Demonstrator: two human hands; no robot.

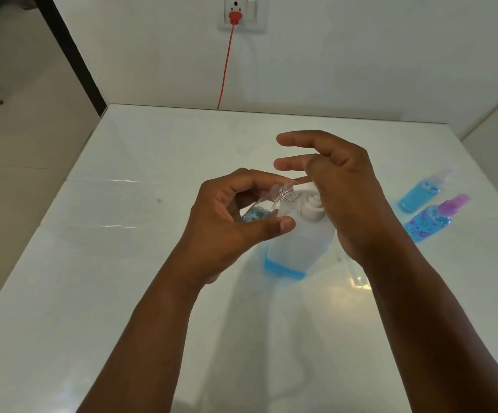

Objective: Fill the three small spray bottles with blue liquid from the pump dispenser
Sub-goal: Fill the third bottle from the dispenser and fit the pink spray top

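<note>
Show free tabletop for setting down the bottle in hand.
Bare: table left of the left hand, and the far strip toward the wall behind both hands. Crowded: centre, around the pump dispenser under the right hand; right side holds two filled spray bottles.

Left hand [236, 210]: above mid-tabletop, fingers and thumb curled round a small tilted bottle.
Right hand [340, 186]: just beside the left, fingers spread and extended, palm down.
Forearms: bare, reaching in from the near edge.
</note>
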